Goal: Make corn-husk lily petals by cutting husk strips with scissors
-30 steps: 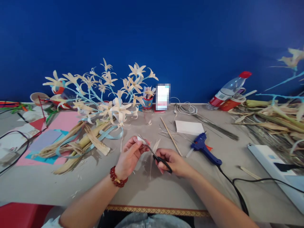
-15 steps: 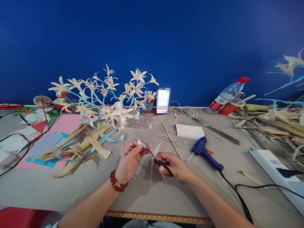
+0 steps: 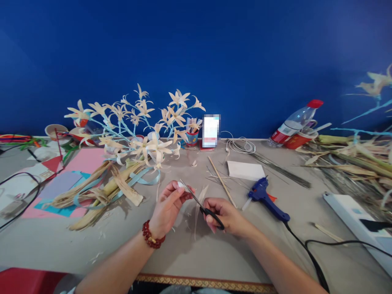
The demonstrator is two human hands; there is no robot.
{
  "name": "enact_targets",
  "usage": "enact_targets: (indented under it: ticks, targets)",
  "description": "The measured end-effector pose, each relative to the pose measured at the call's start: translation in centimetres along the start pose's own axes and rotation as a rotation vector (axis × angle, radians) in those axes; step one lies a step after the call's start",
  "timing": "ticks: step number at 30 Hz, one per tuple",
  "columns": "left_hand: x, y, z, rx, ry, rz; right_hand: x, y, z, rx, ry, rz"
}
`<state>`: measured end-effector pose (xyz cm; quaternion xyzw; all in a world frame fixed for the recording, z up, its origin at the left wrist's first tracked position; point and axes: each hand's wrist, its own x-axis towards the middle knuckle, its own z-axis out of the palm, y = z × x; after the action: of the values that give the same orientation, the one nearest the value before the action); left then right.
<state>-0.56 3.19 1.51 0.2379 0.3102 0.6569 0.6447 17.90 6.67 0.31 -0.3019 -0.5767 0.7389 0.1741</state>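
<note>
My right hand (image 3: 219, 212) is closed round the black handles of a pair of scissors (image 3: 200, 205), whose blades point up and to the left. Between the thumb and fingers of my left hand (image 3: 170, 204) is a small white piece (image 3: 181, 185), pale and petal-like; its full shape is hidden by my fingers. The scissor blades pass right beside this piece and my left fingertips. Whether they touch it I cannot tell. Thin pale husk strips (image 3: 201, 196) lie on the table behind the scissors. A red bead bracelet (image 3: 152, 236) is round my left wrist.
Branches of cream husk flowers (image 3: 159, 149) stand at the back left, above dry husks (image 3: 125, 188) and coloured paper (image 3: 87, 159). A blue glue gun (image 3: 266, 198) with a cable lies to the right, near a white box (image 3: 246, 170), a stick (image 3: 222, 181) and a power strip (image 3: 352, 212).
Hardly anything differs. The whole view has shifted slightly, and both hands keep nearly the same pose with the scissors and the white piece.
</note>
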Motion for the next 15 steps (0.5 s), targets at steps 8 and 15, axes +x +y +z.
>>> enact_targets:
  ticks: [8, 15]
  targets:
    - [-0.04, 0.04, -0.1, 0.076, -0.018, 0.052, 0.09, -0.02, -0.19, 0.012, -0.014, -0.012]
    - [-0.15, 0.22, -0.08, 0.132, -0.03, 0.077, 0.1, 0.01, -0.28, 0.013, -0.011, -0.015]
